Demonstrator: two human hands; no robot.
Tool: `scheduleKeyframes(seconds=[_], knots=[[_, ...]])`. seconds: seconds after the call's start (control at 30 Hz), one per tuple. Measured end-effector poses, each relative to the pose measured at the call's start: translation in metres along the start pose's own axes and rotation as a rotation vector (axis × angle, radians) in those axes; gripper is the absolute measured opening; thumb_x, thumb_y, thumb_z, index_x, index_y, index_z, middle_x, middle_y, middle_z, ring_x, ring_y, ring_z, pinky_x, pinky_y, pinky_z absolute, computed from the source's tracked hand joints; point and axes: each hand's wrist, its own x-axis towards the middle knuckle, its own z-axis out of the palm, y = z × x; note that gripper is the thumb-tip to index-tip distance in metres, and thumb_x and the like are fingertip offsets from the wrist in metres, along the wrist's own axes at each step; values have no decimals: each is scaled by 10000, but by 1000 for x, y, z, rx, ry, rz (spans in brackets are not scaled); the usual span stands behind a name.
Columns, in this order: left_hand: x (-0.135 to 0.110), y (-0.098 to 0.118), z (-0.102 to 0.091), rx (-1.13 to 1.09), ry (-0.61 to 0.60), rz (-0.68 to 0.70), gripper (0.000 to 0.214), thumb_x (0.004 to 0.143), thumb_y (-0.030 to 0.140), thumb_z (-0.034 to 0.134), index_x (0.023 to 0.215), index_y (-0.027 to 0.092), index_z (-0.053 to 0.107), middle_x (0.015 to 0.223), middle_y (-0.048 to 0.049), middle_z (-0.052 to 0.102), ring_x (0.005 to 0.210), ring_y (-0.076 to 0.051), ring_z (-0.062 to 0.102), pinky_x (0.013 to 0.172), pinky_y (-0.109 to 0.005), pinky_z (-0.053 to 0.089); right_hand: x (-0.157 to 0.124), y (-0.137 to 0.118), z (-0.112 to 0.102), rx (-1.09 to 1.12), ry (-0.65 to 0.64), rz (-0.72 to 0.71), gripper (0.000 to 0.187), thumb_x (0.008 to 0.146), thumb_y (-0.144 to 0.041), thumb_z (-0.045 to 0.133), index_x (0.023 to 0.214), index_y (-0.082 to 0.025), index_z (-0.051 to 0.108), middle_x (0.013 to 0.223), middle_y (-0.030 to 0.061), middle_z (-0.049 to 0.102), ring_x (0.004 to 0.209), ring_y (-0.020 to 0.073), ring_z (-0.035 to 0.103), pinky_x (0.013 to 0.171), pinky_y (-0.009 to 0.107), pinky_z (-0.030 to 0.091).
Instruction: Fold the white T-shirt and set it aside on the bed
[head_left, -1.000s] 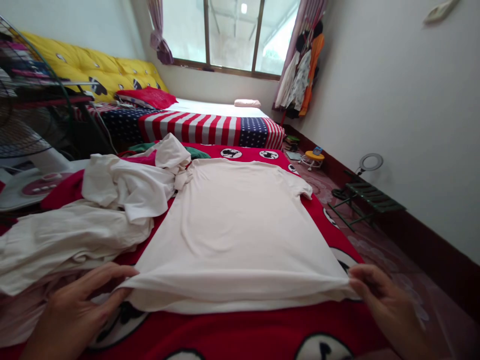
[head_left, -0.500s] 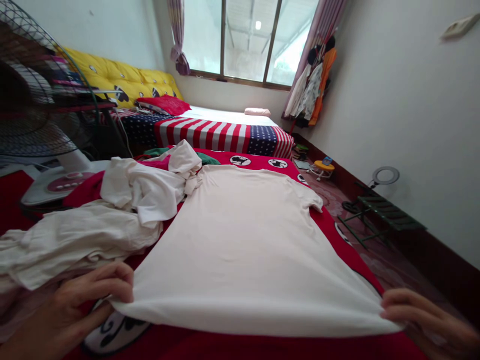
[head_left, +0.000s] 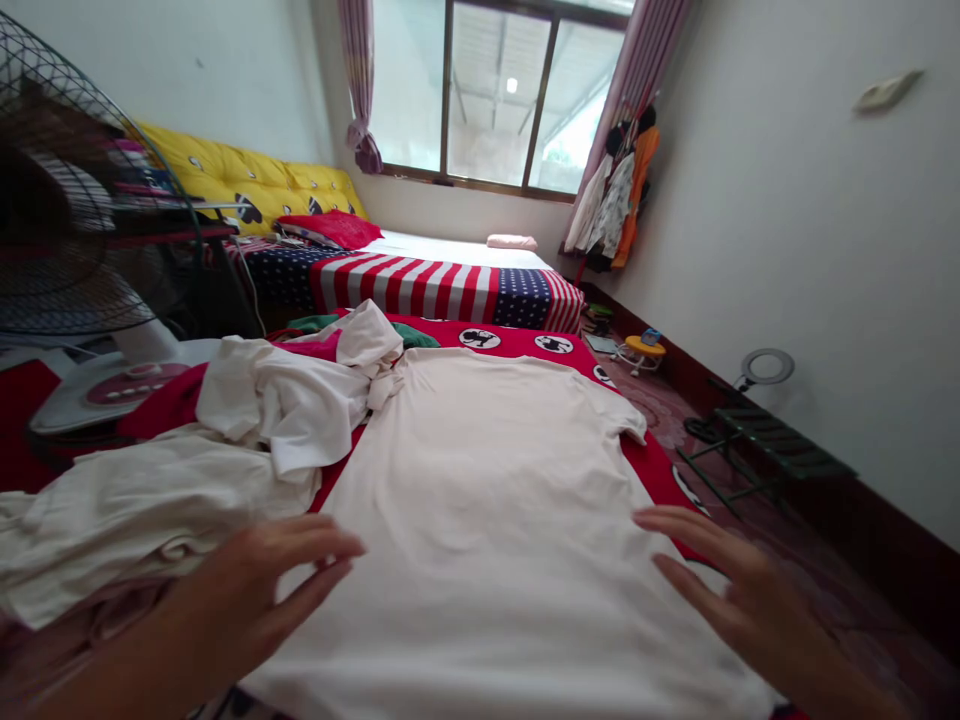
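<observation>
White tee (head_left: 487, 520) lies spread flat, 0 folds so far; white clothes heap (head_left: 281, 400) beside it unfolded too. L hand (head_left: 247, 590) & R hand (head_left: 720, 575) open, splayed, clamped on nothing.

A: What sort of room is this?

B: A bedroom in someone's home. Two beds run end to end along the wall, one under a red cartoon-print cover (head_left: 510, 340), the other under a stars-and-stripes bedspread (head_left: 420, 290).

A: Nothing commercial about it?

B: Hardly. There's a yellow tufted cushion (head_left: 255, 190) against the wall, a standing electric fan (head_left: 75, 230), and clothes (head_left: 615, 195) hanging by the window (head_left: 495, 100) with its pink curtains (head_left: 358, 70).

A: And on the bed?

B: A white T-shirt (head_left: 480, 520) lies spread out beside a heap of other laundry (head_left: 225, 430). There's a ring light (head_left: 766, 367) on the floor, too.
</observation>
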Motion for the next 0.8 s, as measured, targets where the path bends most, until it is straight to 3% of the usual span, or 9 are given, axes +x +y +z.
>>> scheduleKeyframes(seconds=[0.07,0.13,0.2,0.27,0.4,0.53,0.63,0.7,0.8], knots=[[45,22,18,-43,-145,90,320,906,382,464,1161,313,644,1173,-9,665,1018,-178,641,900,-264,488,40,-20,29,0,-80,-59,455,903,-390,496,1339,-258,492,1356,76,540,1252,219,500,1041,388,431],[84,35,45,-8,-221,128,532,902,446,474,1400,266,426,1442,-81,447,1269,-235,478,1056,-372,381,75,-33,63,-52,-168,-135,580,914,-424,470,1442,-213,349,1482,107,379,1364,233,348,1107,462,319],[110,32,73,94,-247,69,623,904,528,434,1458,273,312,1547,-107,235,1408,-301,238,1118,-524,225,98,-30,90,-160,-270,-163,654,906,-497,461,1469,-207,294,1533,108,261,1416,263,218,1126,544,213],[121,16,94,173,-258,-21,681,873,618,420,1455,281,318,1563,-120,156,1429,-348,115,1107,-597,153,106,-11,103,-281,-331,-111,675,910,-555,408,1474,-205,283,1548,100,203,1430,278,152,1124,576,157],[112,-12,110,217,-185,-45,690,864,685,339,1445,314,336,1561,-92,182,1437,-320,89,1131,-561,102,91,52,96,-483,-304,123,661,946,-530,280,1489,-155,232,1555,87,166,1437,241,130,1137,520,174],[105,-13,110,220,-139,-55,667,861,662,378,1438,330,346,1560,-74,197,1437,-310,109,1137,-546,102,85,88,73,-714,-264,345,629,936,-474,320,1454,-117,326,1516,117,295,1420,281,198,1114,571,177],[107,-10,110,202,-130,-59,673,852,665,393,1436,332,351,1560,-74,196,1437,-312,110,1139,-546,99,113,66,68,-818,-188,404,582,931,-403,349,1390,-53,424,1486,175,342,1406,330,219,1095,618,140],[108,-10,110,187,-129,-64,678,850,672,387,1437,336,346,1562,-74,187,1437,-314,101,1139,-548,96,139,30,78,-739,-168,265,557,947,-378,314,1419,-91,386,1519,138,286,1418,297,196,1107,598,124],[107,-12,111,166,-131,-62,674,845,685,383,1436,367,332,1564,-70,176,1437,-318,89,1134,-562,95,174,-27,111,-453,-298,-8,574,956,-464,284,1468,-203,301,1545,62,228,1431,248,168,1122,563,132]])
